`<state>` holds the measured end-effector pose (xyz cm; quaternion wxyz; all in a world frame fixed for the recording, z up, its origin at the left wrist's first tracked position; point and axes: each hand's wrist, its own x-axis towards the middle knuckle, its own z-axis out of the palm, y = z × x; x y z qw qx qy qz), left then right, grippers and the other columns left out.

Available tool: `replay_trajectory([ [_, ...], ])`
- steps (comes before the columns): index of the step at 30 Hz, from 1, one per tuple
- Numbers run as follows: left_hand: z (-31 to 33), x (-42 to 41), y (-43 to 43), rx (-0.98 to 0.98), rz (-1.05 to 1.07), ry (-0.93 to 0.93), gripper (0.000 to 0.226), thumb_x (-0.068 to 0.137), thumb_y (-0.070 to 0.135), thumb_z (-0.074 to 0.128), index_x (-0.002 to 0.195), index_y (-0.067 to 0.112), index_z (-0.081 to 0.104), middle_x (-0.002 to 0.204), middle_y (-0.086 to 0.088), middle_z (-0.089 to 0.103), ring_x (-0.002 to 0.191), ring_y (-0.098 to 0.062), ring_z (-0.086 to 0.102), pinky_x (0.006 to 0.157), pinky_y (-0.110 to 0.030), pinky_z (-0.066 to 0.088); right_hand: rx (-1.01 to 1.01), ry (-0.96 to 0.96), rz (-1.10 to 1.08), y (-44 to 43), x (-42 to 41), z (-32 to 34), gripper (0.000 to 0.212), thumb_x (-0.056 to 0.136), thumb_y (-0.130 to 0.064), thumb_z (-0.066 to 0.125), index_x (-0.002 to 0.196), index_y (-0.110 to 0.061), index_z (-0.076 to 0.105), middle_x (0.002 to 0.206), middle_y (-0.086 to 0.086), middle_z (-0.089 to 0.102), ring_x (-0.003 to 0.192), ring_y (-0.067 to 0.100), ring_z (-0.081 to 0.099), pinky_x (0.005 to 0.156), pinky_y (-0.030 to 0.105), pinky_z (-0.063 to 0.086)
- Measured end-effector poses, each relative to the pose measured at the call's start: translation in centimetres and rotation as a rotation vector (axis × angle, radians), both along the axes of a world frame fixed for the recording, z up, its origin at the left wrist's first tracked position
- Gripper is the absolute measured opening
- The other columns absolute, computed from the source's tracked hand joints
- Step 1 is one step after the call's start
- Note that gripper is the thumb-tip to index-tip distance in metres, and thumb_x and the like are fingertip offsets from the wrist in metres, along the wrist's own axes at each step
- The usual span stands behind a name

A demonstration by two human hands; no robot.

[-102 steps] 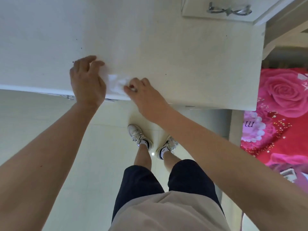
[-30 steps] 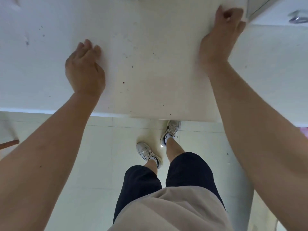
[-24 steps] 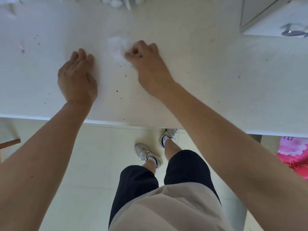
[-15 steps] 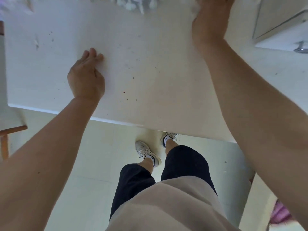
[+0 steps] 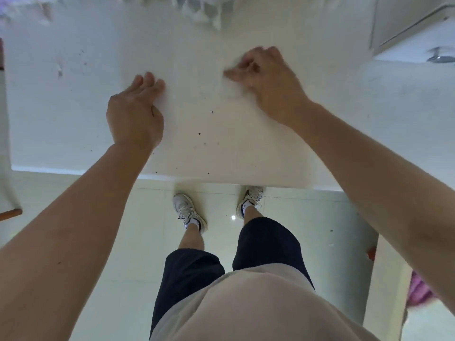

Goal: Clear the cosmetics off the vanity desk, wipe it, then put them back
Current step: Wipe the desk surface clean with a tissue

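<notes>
The white vanity desk [image 5: 73,124] fills the upper half of the head view, its top bare and dotted with small dark specks. My left hand [image 5: 134,114] lies flat on it, palm down, fingers together, holding nothing. My right hand [image 5: 266,80] is blurred with motion over the middle of the desk, fingers bunched on a white wipe [image 5: 231,88] that shows only as a pale smear under the fingertips. No cosmetics are on the visible part of the desk.
A white drawer unit [image 5: 413,35] with a metal handle [image 5: 440,56] stands at the back right. White fringed cloth [image 5: 204,11] hangs at the desk's far edge. A wooden chair part [image 5: 9,212] is at the left, pink fabric [image 5: 418,291] at the lower right.
My right hand has swept back from the desk's far edge toward the middle with the wipe. My left hand stays pressed on the desk in about the same spot.
</notes>
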<state>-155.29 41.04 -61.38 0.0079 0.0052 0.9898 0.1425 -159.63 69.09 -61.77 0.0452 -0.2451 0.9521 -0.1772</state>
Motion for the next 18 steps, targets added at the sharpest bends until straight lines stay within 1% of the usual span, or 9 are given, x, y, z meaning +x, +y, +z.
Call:
replay_trajectory([
  [1, 0.1, 0.0, -0.2, -0.008, -0.042, -0.016, 0.054, 0.084, 0.002, 0.039, 0.13, 0.018, 0.062, 0.14, -0.003, 0.054, 0.133, -0.021, 0.047, 0.105, -0.039, 0.042, 0.073, 0.066, -0.183, 1.3, -0.8, 0.1, 0.033, 0.088, -0.053, 0.043, 0.109, -0.035, 0.06, 0.116, -0.001, 0.052, 0.103, 0.015, 0.051, 0.088, 0.027, 0.045],
  [2, 0.3, 0.1, -0.4, -0.013, -0.08, -0.037, 0.055, 0.083, 0.002, 0.039, 0.133, 0.016, 0.059, 0.143, -0.004, 0.052, 0.135, -0.022, 0.045, 0.105, -0.042, 0.042, 0.133, 0.098, -0.36, 2.4, -1.4, 0.3, 0.026, 0.088, -0.051, 0.042, 0.106, -0.038, 0.055, 0.117, 0.001, 0.052, 0.106, 0.017, 0.053, 0.089, 0.026, 0.045],
  [4, 0.5, 0.1, -1.1, -0.037, -0.142, -0.081, 0.058, 0.085, 0.003, 0.038, 0.139, 0.016, 0.052, 0.148, -0.005, 0.045, 0.139, -0.023, 0.04, 0.107, -0.045, 0.039, 0.099, 0.066, -0.639, 2.9, -1.4, 0.5, 0.023, 0.089, -0.032, 0.043, 0.109, -0.04, 0.053, 0.122, 0.01, 0.053, 0.111, 0.025, 0.053, 0.093, 0.029, 0.045],
  [6, 0.4, -0.1, -1.8, -0.069, -0.19, -0.12, 0.06, 0.087, 0.004, 0.037, 0.144, 0.017, 0.045, 0.153, -0.003, 0.038, 0.142, -0.02, 0.034, 0.109, -0.043, 0.035, 0.034, 0.03, -0.719, 0.9, 0.1, -0.1, 0.044, 0.087, -0.01, 0.044, 0.123, -0.031, 0.057, 0.128, 0.015, 0.05, 0.113, 0.032, 0.051, 0.091, 0.03, 0.045],
  [8, 0.2, -0.5, -2.5, -0.104, -0.229, -0.155, 0.06, 0.089, 0.005, 0.036, 0.147, 0.019, 0.039, 0.156, 0.001, 0.032, 0.144, -0.018, 0.03, 0.108, -0.042, 0.032, 0.114, 0.024, -0.625, -2.9, 2.8, -0.6, 0.069, 0.078, 0.009, 0.039, 0.136, -0.028, 0.049, 0.133, 0.014, 0.047, 0.113, 0.037, 0.047, 0.086, 0.03, 0.045],
  [9, 0.1, -0.6, -2.7, -0.116, -0.245, -0.165, 0.06, 0.09, 0.005, 0.036, 0.148, 0.019, 0.037, 0.157, 0.002, 0.03, 0.144, -0.017, 0.029, 0.108, -0.042, 0.03, 0.146, 0.038, -0.523, -4.9, 4.5, -0.8, 0.075, 0.076, 0.011, 0.034, 0.139, -0.026, 0.048, 0.133, 0.015, 0.047, 0.111, 0.04, 0.046, 0.084, 0.031, 0.044],
  [11, 0.2, -0.8, -3.1, -0.109, -0.262, -0.163, 0.06, 0.09, 0.004, 0.035, 0.148, 0.019, 0.037, 0.157, 0.003, 0.03, 0.144, -0.015, 0.028, 0.109, -0.042, 0.029, 0.114, 0.024, -0.331, -8.6, 8.7, -0.6, 0.074, 0.074, 0.005, 0.027, 0.138, -0.021, 0.054, 0.127, 0.018, 0.053, 0.102, 0.043, 0.049, 0.083, 0.038, 0.045],
  [14, 0.6, -0.8, -3.6, -0.043, -0.263, -0.167, 0.059, 0.09, 0.004, 0.035, 0.146, 0.019, 0.041, 0.156, 0.003, 0.033, 0.143, -0.016, 0.031, 0.111, -0.04, 0.029, -0.023, -0.024, -0.118, -12.8, 15.4, 0.1, 0.066, 0.075, 0.009, 0.036, 0.132, -0.012, 0.062, 0.117, 0.02, 0.061, 0.092, 0.043, 0.054, 0.081, 0.044, 0.05],
  [18, 1.3, -0.4, -4.9, 0.153, -0.234, -0.165, 0.056, 0.09, 0.006, 0.032, 0.141, 0.02, 0.05, 0.151, 0.003, 0.041, 0.141, -0.016, 0.034, 0.116, -0.031, 0.022, -0.111, -0.05, -0.022, -13.7, 18.1, 1.5, 0.062, 0.076, 0.019, 0.041, 0.124, -0.01, 0.067, 0.11, 0.019, 0.062, 0.093, 0.04, 0.054, 0.082, 0.042, 0.05],
])
